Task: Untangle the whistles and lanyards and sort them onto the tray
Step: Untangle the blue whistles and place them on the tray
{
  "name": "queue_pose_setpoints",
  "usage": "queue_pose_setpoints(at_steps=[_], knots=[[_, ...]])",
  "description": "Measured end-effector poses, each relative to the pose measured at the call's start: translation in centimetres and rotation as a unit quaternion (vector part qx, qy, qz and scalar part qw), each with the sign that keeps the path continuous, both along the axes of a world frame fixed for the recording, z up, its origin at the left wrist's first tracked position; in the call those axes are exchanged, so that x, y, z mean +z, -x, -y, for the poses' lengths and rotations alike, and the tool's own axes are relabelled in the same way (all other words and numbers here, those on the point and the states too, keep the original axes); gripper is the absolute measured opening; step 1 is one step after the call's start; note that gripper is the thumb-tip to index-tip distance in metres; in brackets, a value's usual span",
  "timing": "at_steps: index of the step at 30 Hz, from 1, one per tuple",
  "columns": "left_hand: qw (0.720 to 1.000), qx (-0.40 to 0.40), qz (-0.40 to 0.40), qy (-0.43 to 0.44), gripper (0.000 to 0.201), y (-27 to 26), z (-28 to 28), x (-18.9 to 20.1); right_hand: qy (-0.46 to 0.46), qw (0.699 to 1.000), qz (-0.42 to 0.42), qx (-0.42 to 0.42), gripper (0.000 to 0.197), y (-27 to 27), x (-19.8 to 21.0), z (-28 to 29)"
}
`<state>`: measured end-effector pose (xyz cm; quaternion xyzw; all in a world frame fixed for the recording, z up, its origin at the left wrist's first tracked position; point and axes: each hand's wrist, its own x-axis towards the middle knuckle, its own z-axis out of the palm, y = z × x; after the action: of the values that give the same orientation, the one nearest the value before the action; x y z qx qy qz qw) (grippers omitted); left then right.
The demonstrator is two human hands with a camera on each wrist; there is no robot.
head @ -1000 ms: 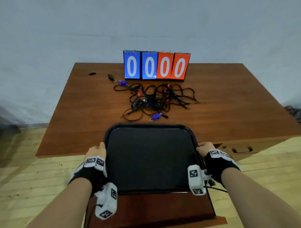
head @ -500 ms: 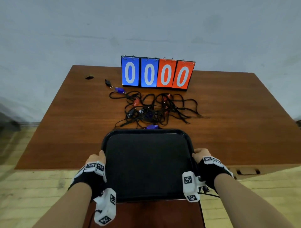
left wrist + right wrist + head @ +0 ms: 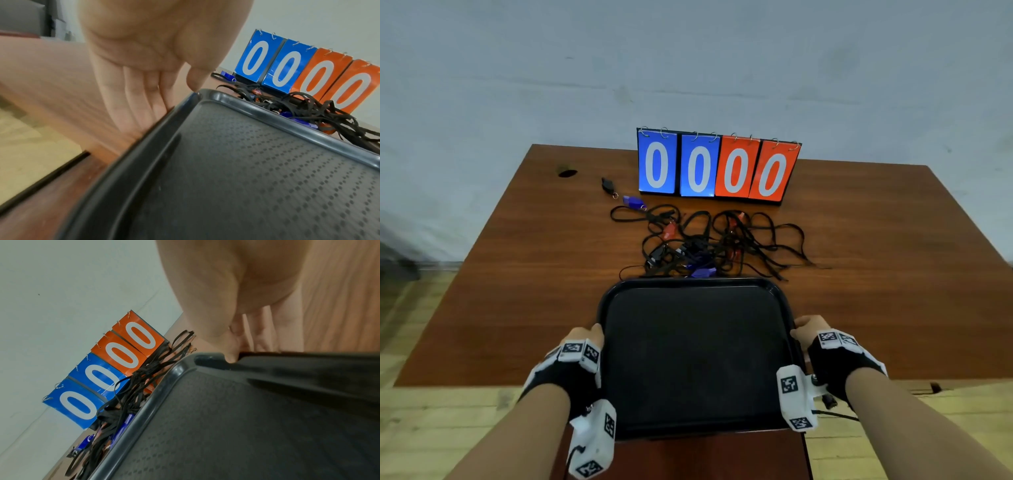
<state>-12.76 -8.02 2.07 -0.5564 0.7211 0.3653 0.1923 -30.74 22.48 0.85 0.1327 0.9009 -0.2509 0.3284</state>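
Beside the tangle (image 3: 709, 245), the tray (image 3: 697, 283) has slid closer, seemingly touching; left hand (image 3: 582, 339) and right hand (image 3: 808, 329) grip its rim, sorting unstarted.

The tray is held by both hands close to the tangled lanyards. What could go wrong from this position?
1. The tray far rim already meets the lanyard tangle; pushing on may shove or trap a blue whistle beneath it.
2. Its near end overhangs the table edge; if the left hand or right hand lets go early, it might tip.
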Motion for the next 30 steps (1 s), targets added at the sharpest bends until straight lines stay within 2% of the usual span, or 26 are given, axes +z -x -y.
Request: queue_pose_setpoints(at_steps=[3, 5, 7, 9, 12, 15, 18, 20, 22, 25, 28, 30], knots=[[0.997, -0.074, 0.021, 0.008, 0.046, 0.7, 1.2, 0.8, -0.021, 0.999, 0.027, 0.0, 0.025, -0.1, 1.0, 0.0], [0.995, -0.085, -0.035, 0.048, 0.04, 1.8, 2.1, 0.9, -0.026, 0.999, -0.019, 0.004, 0.037, 0.3, 2.1, 0.8], [0.987, -0.043, -0.145, 0.045, 0.034, 3.6, 2.4, 1.4, 0.009, 0.993, -0.115, 0.01, 0.037, 0.9, 3.4, 2.5], [0.963, 0.028, -0.267, -0.025, 0.026, 5.5, 2.1, 1.9, 0.083, 0.979, -0.185, 0.037, 0.028, 1.3, 4.5, 5.3], [0.931, 0.079, -0.341, -0.1, 0.023, 8.2, 1.4, 3.0, 0.15, 0.959, -0.209, 0.114, 0.021, 1.4, 4.4, 9.9], [0.91, 0.099, -0.368, -0.163, 0.028, 9.9, 0.5, 3.3, 0.129, 0.951, -0.205, 0.19, 0.023, 1.5, 3.4, 13.3], [0.896, 0.118, -0.38, -0.198, 0.032, 10.5, -0.1, 2.7, 0.063, 0.946, -0.164, 0.272, 0.03, 1.9, 2.0, 15.3], [0.895, 0.128, -0.38, -0.196, 0.034, 10.5, -0.1, 2.1, 0.005, 0.929, -0.151, 0.337, 0.035, 1.9, 1.4, 16.0], [0.897, 0.132, -0.377, -0.188, 0.035, 10.3, -0.1, 1.7, -0.034, 0.906, -0.175, 0.384, 0.037, 2.0, 0.7, 16.6], [0.896, 0.142, -0.38, -0.181, 0.036, 10.1, -0.1, 1.0, -0.07, 0.885, -0.196, 0.417, 0.038, 2.6, 0.4, 17.6], [0.894, 0.156, -0.376, -0.188, 0.035, 10.0, -0.1, 0.4, -0.106, 0.874, -0.179, 0.44, 0.042, 3.1, 0.6, 18.3], [0.896, 0.153, -0.372, -0.186, 0.032, 9.8, -0.1, 0.1, -0.096, 0.875, -0.185, 0.438, 0.039, 3.0, 0.5, 18.1]])
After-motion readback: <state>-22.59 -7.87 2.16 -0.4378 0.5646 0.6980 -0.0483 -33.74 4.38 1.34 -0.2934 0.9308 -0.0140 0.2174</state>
